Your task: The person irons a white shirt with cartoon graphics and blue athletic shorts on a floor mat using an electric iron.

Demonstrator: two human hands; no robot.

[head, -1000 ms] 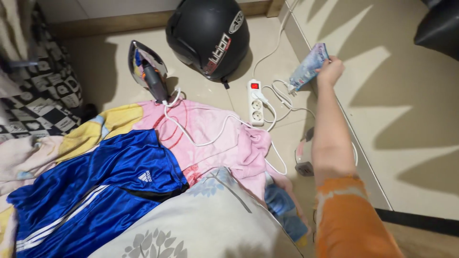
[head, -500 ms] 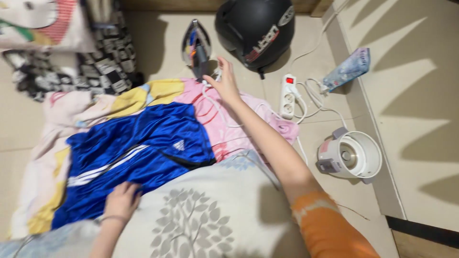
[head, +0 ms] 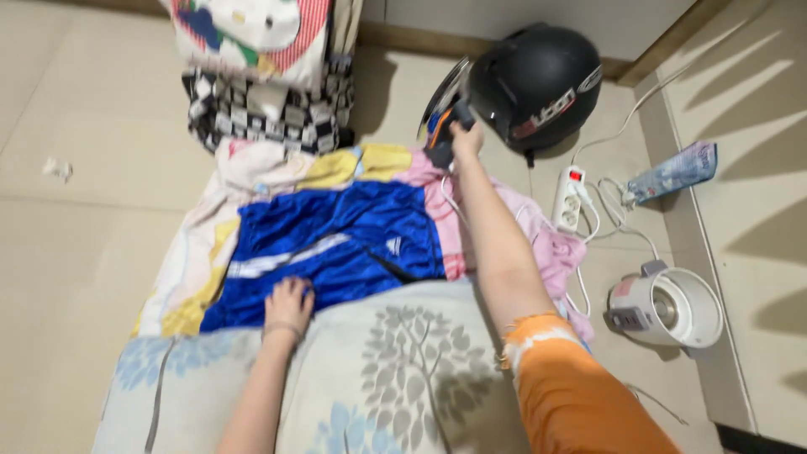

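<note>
Head view looks straight down at my two hands over clothes laid on the floor. I have my right hand (head: 466,134) stretched far forward, fingers wrapped around the handle of the clothes iron (head: 443,126), which stands tilted on its heel at the far edge of the pink cloth (head: 551,248), touching the black helmet (head: 538,84) beside it. I press my left hand (head: 288,304) flat, fingers spread, on the near hem of the blue sports shirt (head: 336,248). That shirt lies spread on the pink and yellow cloth, with white stripes across it. Nearest me a grey pillow with a tree print (head: 403,370) overlaps the shirt's lower edge. To the right of my arm a white power strip (head: 568,197) lies on the tiled floor (head: 84,252) with white cords looping around it, a white electric kettle (head: 668,307) stands further right, and a blue packet (head: 672,172) rests by the wall. Behind the cloth sits a black-and-white checked bundle (head: 261,113)
</note>
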